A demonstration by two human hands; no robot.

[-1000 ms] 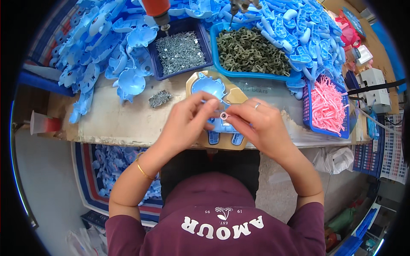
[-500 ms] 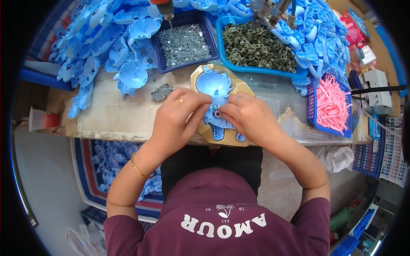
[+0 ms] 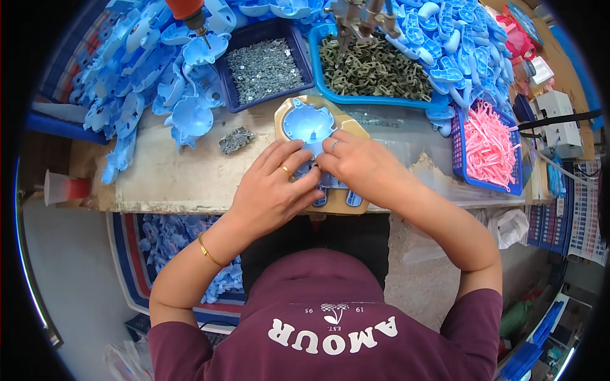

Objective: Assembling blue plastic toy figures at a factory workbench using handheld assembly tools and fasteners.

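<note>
A light-blue plastic toy shell (image 3: 309,120) lies hollow side up in a tan fixture (image 3: 356,129) at the table's front edge. My left hand (image 3: 272,181) rests over the shell's lower part, fingers bent and somewhat apart, their tips beside the right hand's. From the other side my right hand (image 3: 359,162) reaches in with fingers closed together at the shell's middle. Whatever lies between those fingertips is hidden. Left of the fixture sits a small heap of metal screws (image 3: 236,140).
Behind stand a dark-blue bin of small metal parts (image 3: 264,70) and a light-blue tray of dark-green clips (image 3: 375,73). Blue shells (image 3: 136,70) pile up left. A pink-parts basket (image 3: 489,149) stands right. Overhead hang a red power driver (image 3: 184,9) and a metal tool (image 3: 362,19).
My left hand has come lower over the shell, its fingers spreading, and covers the small round part seen before. My right hand stays at the shell. Both overhead tools appear farther left.
</note>
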